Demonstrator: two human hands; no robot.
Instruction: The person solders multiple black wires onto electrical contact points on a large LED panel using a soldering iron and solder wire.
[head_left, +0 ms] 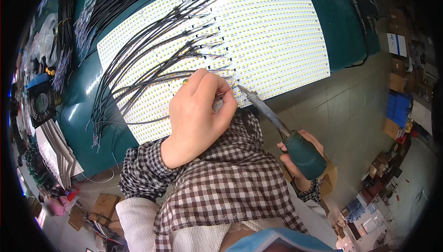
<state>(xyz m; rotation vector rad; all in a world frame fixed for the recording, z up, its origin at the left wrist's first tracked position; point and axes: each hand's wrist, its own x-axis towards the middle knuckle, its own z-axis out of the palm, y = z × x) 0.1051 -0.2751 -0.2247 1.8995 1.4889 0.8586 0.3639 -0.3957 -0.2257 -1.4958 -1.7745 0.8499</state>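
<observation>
Bench: green bench (341, 26) carries a white LED panel (277, 30).
Wires: black wires (138, 58) lie across the panel's left part.
Left hand (198, 113): pinches a thin wire on the panel, hiding it.
Right hand (300, 153): grips a soldering iron (277, 123), tip beside the left fingers.

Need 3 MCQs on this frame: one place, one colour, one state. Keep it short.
1. Where is the soldering iron tip?
A. at the LED panel's near edge
B. on the floor
C. in the fan

2. Iron handle colour?
A. red
B. dark green
C. white

3. Right hand state?
A. open, empty
B. shut on the iron handle
C. flat on the table

Answers: 1 A, the tip meets the panel edge beside the left hand. 2 B, the handle shows dark green. 3 B, the fingers wrap the handle.
</observation>
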